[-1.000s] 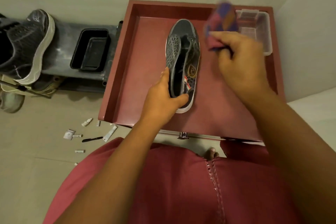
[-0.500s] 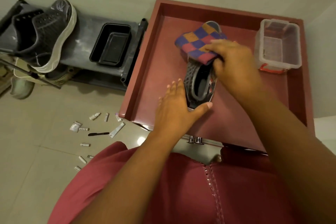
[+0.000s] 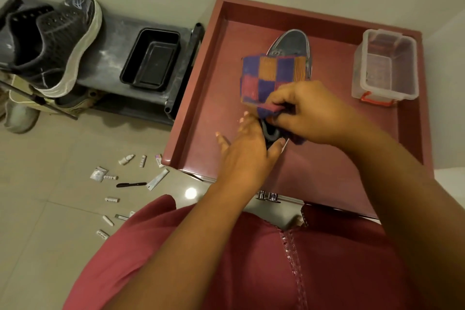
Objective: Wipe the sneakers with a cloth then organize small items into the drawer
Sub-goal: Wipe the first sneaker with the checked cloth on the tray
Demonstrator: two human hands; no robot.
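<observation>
Your right hand (image 3: 309,113) pinches the checked cloth (image 3: 269,78) over the sneaker (image 3: 293,41); your left hand (image 3: 247,143), fingers relaxed, steadies its near heel.

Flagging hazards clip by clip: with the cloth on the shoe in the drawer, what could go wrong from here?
1. The left hand only steadies the shoe at its heel with mostly straight fingers, so a firm stroke from the right hand might slide it across the drawer.
2. The cloth hangs loosely and could snag.
3. The small items lie on the floor near the person and could be stepped on.
</observation>
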